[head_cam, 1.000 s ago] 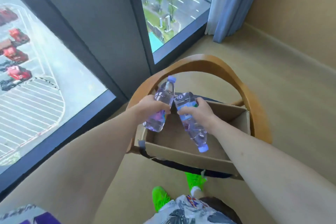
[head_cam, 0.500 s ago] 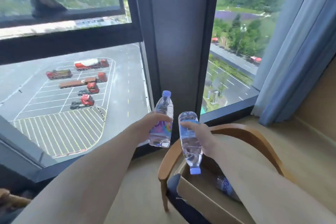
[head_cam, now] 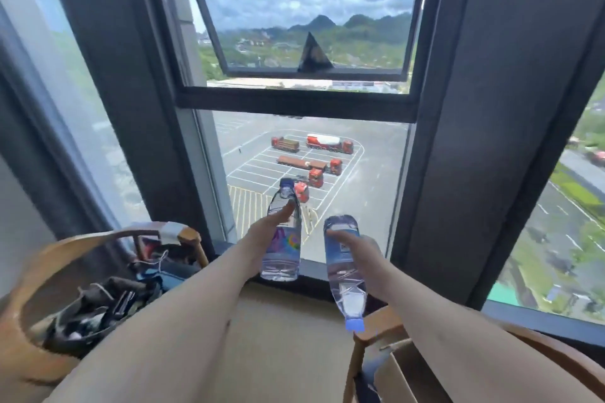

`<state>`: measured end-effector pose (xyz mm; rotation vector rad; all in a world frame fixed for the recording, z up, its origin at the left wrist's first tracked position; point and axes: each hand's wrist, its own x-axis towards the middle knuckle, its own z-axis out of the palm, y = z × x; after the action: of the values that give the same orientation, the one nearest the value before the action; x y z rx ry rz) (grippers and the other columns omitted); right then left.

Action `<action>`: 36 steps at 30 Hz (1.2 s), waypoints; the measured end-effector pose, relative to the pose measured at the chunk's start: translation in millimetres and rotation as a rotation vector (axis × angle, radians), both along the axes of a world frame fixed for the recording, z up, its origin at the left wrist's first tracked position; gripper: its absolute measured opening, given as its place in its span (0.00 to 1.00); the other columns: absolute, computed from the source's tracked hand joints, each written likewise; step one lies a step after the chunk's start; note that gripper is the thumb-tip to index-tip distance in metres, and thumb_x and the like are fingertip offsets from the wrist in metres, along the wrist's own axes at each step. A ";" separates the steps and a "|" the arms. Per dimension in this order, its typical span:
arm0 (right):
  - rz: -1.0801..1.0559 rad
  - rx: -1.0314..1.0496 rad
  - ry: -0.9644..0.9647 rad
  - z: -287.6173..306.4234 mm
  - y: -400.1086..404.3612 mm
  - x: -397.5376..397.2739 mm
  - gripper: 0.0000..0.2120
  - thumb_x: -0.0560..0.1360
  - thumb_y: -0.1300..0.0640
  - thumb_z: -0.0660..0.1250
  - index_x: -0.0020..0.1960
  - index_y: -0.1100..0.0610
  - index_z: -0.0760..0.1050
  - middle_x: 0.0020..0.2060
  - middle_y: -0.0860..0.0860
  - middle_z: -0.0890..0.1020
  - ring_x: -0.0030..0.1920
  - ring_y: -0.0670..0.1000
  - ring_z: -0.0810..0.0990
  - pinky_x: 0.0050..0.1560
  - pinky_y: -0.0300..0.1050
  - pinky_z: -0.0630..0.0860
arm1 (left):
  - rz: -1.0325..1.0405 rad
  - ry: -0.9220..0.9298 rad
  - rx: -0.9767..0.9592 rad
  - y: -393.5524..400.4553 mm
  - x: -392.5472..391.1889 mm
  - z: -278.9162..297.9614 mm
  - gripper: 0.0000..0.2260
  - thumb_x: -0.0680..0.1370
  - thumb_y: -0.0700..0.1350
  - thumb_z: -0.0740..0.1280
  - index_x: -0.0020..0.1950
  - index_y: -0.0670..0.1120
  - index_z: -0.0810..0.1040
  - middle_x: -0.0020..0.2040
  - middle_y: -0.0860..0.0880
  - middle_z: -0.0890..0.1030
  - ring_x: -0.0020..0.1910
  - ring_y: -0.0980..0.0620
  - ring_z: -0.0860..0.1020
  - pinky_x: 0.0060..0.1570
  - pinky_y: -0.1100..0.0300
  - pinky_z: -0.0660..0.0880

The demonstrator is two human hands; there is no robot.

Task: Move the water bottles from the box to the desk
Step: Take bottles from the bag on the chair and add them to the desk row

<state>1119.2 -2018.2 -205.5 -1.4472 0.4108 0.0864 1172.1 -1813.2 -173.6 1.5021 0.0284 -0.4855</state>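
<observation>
At far left I see a curved wooden chair heaped with dark tangled clutter. Next comes my left hand, its grip wrapped round a clear plastic water bottle with a multicoloured label, held upright, blue cap on top; the thumb lies up the bottle's shoulder. The label's print is too blurred for me to read. Just beside it, apart, my right hand grips a second clear bottle with a blue label, held upside down with its blue cap pointing at the floor; fingers curl round the labelled part, and that writing is unreadable too. At the bottom right corner sits the brown cardboard box on another wooden chair. Both bottles hang in the air before the dark-framed window.
</observation>
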 end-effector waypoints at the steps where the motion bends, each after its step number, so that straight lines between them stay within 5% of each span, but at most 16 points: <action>1: 0.040 0.002 -0.004 2.7 16.1 1.2 0.22 0.70 0.50 0.79 0.58 0.61 0.79 0.47 0.67 0.85 0.39 0.64 0.84 0.39 0.55 0.81 | 0.062 0.009 -0.005 17.9 -8.3 1.9 0.46 0.65 0.70 0.75 0.73 0.41 0.75 0.64 0.36 0.81 0.63 0.37 0.80 0.72 0.41 0.70; 3: 0.126 0.010 -0.011 7.8 52.5 3.0 0.21 0.71 0.50 0.79 0.57 0.60 0.79 0.44 0.66 0.86 0.35 0.62 0.85 0.34 0.51 0.82 | 0.173 0.008 -0.014 55.1 -27.0 6.7 0.44 0.67 0.70 0.73 0.71 0.40 0.75 0.63 0.36 0.82 0.62 0.37 0.81 0.70 0.42 0.73; 6: 0.276 0.032 -0.028 13.1 117.0 0.6 0.20 0.70 0.49 0.79 0.53 0.61 0.78 0.33 0.61 0.84 0.29 0.59 0.84 0.29 0.49 0.81 | 0.291 -0.017 -0.071 114.9 -60.8 13.4 0.34 0.68 0.66 0.73 0.61 0.40 0.80 0.49 0.40 0.87 0.46 0.41 0.87 0.48 0.50 0.84; 10: 0.473 -0.020 -0.039 17.3 212.8 -17.4 0.29 0.67 0.43 0.80 0.58 0.60 0.76 0.40 0.65 0.86 0.38 0.64 0.87 0.40 0.57 0.85 | 0.527 -0.019 0.001 205.5 -108.9 13.2 0.32 0.70 0.66 0.76 0.60 0.40 0.81 0.48 0.37 0.86 0.44 0.39 0.85 0.53 0.44 0.82; 19: 0.811 -0.001 -0.020 9.6 457.8 -103.7 0.24 0.68 0.44 0.79 0.55 0.58 0.78 0.33 0.58 0.86 0.32 0.59 0.86 0.31 0.50 0.83 | 0.919 0.019 0.115 419.4 -253.7 -3.3 0.30 0.71 0.66 0.75 0.60 0.42 0.83 0.54 0.38 0.86 0.55 0.37 0.84 0.65 0.40 0.77; 23: 0.937 0.015 -0.013 5.0 564.9 -156.4 0.27 0.66 0.45 0.80 0.57 0.60 0.78 0.38 0.61 0.87 0.37 0.63 0.87 0.39 0.61 0.85 | 1.005 0.040 0.100 508.0 -321.1 -6.0 0.28 0.71 0.66 0.75 0.58 0.44 0.82 0.48 0.39 0.87 0.43 0.40 0.86 0.53 0.43 0.82; 27: 1.048 -0.005 0.010 -1.4 655.3 -207.3 0.26 0.67 0.44 0.80 0.55 0.59 0.77 0.35 0.57 0.87 0.34 0.60 0.87 0.28 0.48 0.81 | 1.100 0.095 0.105 582.4 -391.2 -11.1 0.31 0.67 0.68 0.76 0.57 0.45 0.83 0.49 0.39 0.87 0.48 0.37 0.87 0.54 0.41 0.83; 31: 1.198 -0.019 0.046 -4.9 737.5 -248.1 0.26 0.68 0.47 0.80 0.55 0.64 0.79 0.33 0.58 0.84 0.30 0.60 0.84 0.30 0.49 0.81 | 1.287 0.128 0.105 647.9 -452.2 -14.7 0.31 0.63 0.69 0.78 0.54 0.46 0.85 0.43 0.43 0.88 0.41 0.44 0.88 0.37 0.55 0.83; 36: 1.388 -0.025 0.089 -8.5 837.5 -287.9 0.26 0.69 0.49 0.79 0.57 0.66 0.78 0.36 0.62 0.82 0.29 0.60 0.82 0.28 0.51 0.79 | 1.462 0.155 0.106 717.5 -510.5 -21.5 0.30 0.68 0.68 0.76 0.59 0.48 0.83 0.50 0.42 0.88 0.51 0.42 0.86 0.59 0.48 0.80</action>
<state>831.2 -1180.7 -214.0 -1.5114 -0.5916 1.2499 661.6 -1095.7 -195.1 1.1672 1.1888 0.5959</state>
